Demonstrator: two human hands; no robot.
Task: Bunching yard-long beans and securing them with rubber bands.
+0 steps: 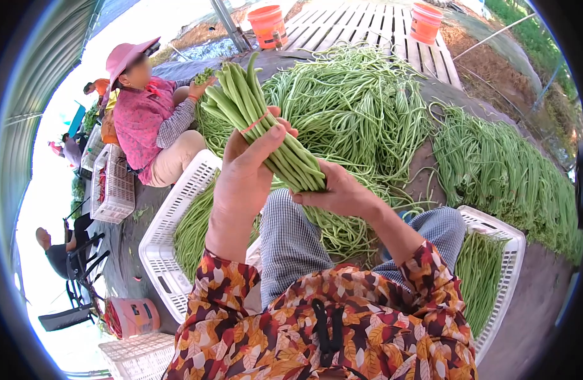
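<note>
A folded bundle of long green beans [288,161] is held up in front of me, slanting from upper left to lower right. A red rubber band [256,121] circles its upper part. My left hand [257,152] is wrapped round the bundle just below the band, thumb across the front. At the lower end, my right hand [342,190] closes on the beans, its fingers partly hidden behind them. Beyond both hands lies a large loose heap of long beans [361,107], which spreads down between my knees.
White plastic crates with long beans flank me, one on the left [158,263] and one on the right [514,266]. More beans [507,171] lie at the right. A person in a pink hat [139,120] sits at the left holding greens. Orange buckets [266,28] stand by a slatted pallet [342,28].
</note>
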